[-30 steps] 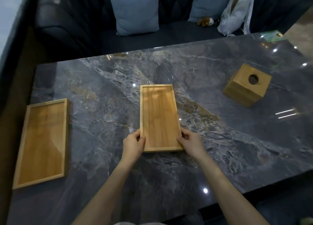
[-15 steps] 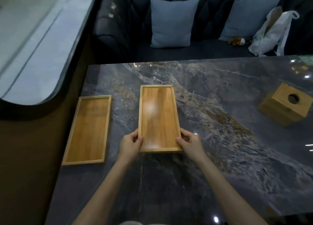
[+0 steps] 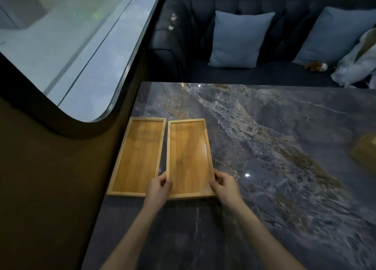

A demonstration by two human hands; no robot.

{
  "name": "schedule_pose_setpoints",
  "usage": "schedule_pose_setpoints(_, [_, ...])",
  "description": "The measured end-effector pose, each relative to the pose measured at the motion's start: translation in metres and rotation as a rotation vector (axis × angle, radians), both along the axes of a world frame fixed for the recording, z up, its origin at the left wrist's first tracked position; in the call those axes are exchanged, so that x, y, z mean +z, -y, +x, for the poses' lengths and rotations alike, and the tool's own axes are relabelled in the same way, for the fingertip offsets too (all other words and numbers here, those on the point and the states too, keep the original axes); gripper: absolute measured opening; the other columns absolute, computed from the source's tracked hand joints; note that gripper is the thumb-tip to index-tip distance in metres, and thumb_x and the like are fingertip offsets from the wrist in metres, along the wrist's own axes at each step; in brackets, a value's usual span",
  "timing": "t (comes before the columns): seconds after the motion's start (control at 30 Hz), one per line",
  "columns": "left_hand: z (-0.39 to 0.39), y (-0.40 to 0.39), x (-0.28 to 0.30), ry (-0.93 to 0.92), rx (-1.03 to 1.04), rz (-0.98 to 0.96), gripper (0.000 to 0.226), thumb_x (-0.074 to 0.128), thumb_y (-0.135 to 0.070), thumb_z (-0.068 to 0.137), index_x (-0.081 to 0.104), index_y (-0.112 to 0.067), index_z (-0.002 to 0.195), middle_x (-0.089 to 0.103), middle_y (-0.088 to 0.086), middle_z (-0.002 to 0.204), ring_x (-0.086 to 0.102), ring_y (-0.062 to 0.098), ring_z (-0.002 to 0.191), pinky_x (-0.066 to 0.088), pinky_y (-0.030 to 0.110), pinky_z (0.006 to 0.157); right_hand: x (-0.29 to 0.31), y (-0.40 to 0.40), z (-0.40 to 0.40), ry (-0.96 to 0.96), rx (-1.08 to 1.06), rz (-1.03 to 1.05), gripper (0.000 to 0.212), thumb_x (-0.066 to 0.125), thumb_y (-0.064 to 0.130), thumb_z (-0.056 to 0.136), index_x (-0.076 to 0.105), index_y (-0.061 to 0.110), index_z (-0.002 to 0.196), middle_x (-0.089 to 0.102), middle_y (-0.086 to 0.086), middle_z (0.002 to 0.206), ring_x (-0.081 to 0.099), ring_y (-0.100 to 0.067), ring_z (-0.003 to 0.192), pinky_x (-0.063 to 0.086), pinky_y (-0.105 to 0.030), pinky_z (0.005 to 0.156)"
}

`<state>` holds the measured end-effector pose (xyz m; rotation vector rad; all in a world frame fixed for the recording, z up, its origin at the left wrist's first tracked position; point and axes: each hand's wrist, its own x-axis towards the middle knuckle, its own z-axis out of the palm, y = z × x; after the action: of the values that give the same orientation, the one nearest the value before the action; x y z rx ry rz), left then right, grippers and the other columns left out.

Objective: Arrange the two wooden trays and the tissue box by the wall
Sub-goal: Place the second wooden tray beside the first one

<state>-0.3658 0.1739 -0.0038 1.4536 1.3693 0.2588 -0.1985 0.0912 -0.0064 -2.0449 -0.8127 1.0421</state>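
A person is leaning over the dark grey marble-patterned table (image 3: 264,168), gripping the right-hand rectangular wooden tray (image 3: 188,158) at its near end. The left hand (image 3: 159,189) is pinching the tray's near left rim, its fingers lying over the narrow gap to the left-hand wooden tray (image 3: 140,155); the right hand (image 3: 224,185) is clasping the near right corner. The two trays are lying flat, side by side and almost touching, the left one sitting along the table's left edge just beside the brown wall (image 3: 50,178) under the curved window (image 3: 61,42). A wooden tissue box (image 3: 366,151) is showing blurred at the far right edge, well apart from the trays. Beyond the table, two pale blue cushions (image 3: 240,38) are resting on a dark tufted sofa (image 3: 274,74), with a small stuffed toy (image 3: 316,66) and a white bag (image 3: 358,64) nearby.
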Motion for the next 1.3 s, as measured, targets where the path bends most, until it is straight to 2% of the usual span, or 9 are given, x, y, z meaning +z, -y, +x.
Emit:
schedule_pose_setpoints(0.17, [0.0, -0.007, -0.004, -0.069, 0.022, 0.051, 0.032, 0.045, -0.014, 0.093, 0.052, -0.007, 0.124, 0.059, 0.003, 0.112, 0.054, 0.016, 0.102, 0.044, 0.03, 0.09, -0.007, -0.006, -0.005, 0.05, 0.0, -0.006, 0.031, 0.053, 0.004, 0.087, 0.062, 0.01, 0.116, 0.067, -0.008, 0.112, 0.059, -0.017, 0.099, 0.041, -0.024, 0.084])
schedule_pose_setpoints(0.23, [0.0, -0.01, -0.007, -0.074, 0.019, 0.057, 0.029, 0.044, -0.013, 0.093, 0.054, -0.009, 0.12, 0.058, 0.003, 0.106, 0.052, 0.012, 0.094, 0.043, 0.025, 0.081, -0.009, -0.009, -0.007, 0.084, 0.007, -0.008, 0.032, 0.052, 0.005, 0.088, 0.061, 0.011, 0.118, 0.068, -0.009, 0.111, 0.059, -0.016, 0.096, 0.04, -0.023, 0.081])
schedule_pose_setpoints(0.37, [-0.002, -0.018, -0.012, -0.153, -0.033, 0.148, 0.014, 0.048, -0.013, 0.091, 0.062, -0.017, 0.093, 0.066, 0.008, 0.094, 0.057, 0.012, 0.08, 0.044, 0.018, 0.063, -0.011, -0.014, -0.009, 0.183, 0.055, -0.024, 0.03, 0.053, 0.006, 0.087, 0.063, 0.01, 0.115, 0.069, -0.013, 0.105, 0.061, -0.023, 0.094, 0.042, -0.027, 0.075])
schedule_pose_setpoints(0.53, [0.003, -0.02, -0.012, -0.372, -0.037, 0.255, 0.016, 0.053, -0.016, 0.089, 0.066, -0.008, 0.097, 0.061, 0.0, 0.08, 0.058, 0.012, 0.072, 0.049, 0.024, 0.065, -0.021, -0.015, -0.01, 0.23, 0.074, -0.047, 0.025, 0.053, 0.005, 0.086, 0.065, 0.007, 0.108, 0.059, -0.008, 0.092, 0.059, -0.027, 0.095, 0.028, -0.019, 0.064])
schedule_pose_setpoints(0.7, [0.002, -0.014, -0.014, -0.528, -0.167, 0.355, 0.011, 0.052, -0.015, 0.089, 0.062, -0.012, 0.09, 0.065, 0.004, 0.083, 0.062, 0.015, 0.073, 0.056, 0.029, 0.069, -0.03, -0.016, -0.011, 0.241, 0.069, -0.051, 0.023, 0.053, 0.006, 0.087, 0.065, 0.007, 0.107, 0.048, -0.004, 0.097, 0.047, -0.015, 0.087, 0.027, -0.013, 0.069])
schedule_pose_setpoints(0.9, [-0.005, -0.004, -0.016, -0.536, -0.269, 0.418, 0.011, 0.046, -0.007, 0.091, 0.057, -0.009, 0.093, 0.067, 0.01, 0.089, 0.064, 0.02, 0.077, 0.055, 0.028, 0.069, -0.035, -0.016, -0.014, 0.252, 0.076, -0.037, 0.023, 0.054, 0.005, 0.086, 0.064, 0.006, 0.108, 0.047, -0.004, 0.095, 0.045, -0.014, 0.085, 0.033, -0.018, 0.08])
schedule_pose_setpoints(1.07, [-0.011, 0.009, -0.015, -0.506, -0.313, 0.465, 0.016, 0.046, -0.009, 0.092, 0.058, -0.01, 0.102, 0.067, 0.006, 0.097, 0.066, 0.015, 0.083, 0.054, 0.022, 0.073, -0.038, -0.016, -0.016, 0.263, 0.071, -0.044, 0.023, 0.054, 0.005, 0.087, 0.062, 0.003, 0.108, 0.046, -0.005, 0.098, 0.045, -0.014, 0.088, 0.037, -0.022, 0.088])
schedule_pose_setpoints(1.2, [-0.018, 0.022, -0.019, -0.423, -0.313, 0.508, 0.015, 0.042, -0.012, 0.094, 0.057, -0.011, 0.098, 0.062, 0.003, 0.102, 0.062, 0.011, 0.081, 0.051, 0.019, 0.073, -0.038, -0.016, -0.017, 0.26, 0.071, -0.05, 0.024, 0.054, 0.006, 0.088, 0.061, 0.004, 0.11, 0.047, -0.007, 0.101, 0.049, -0.018, 0.091, 0.034, -0.02, 0.085])
schedule_pose_setpoints(1.3, [-0.027, 0.03, -0.023, -0.384, -0.292, 0.581, 0.016, 0.057, -0.005, 0.085, 0.064, -0.009, 0.099, 0.068, 0.005, 0.103, 0.066, 0.016, 0.086, 0.054, 0.023, 0.075, -0.039, -0.016, -0.017, 0.266, 0.07, -0.049, 0.024, 0.054, 0.006, 0.088, 0.061, 0.004, 0.11, 0.045, -0.005, 0.099, 0.05, -0.02, 0.091, 0.032, -0.018, 0.083])
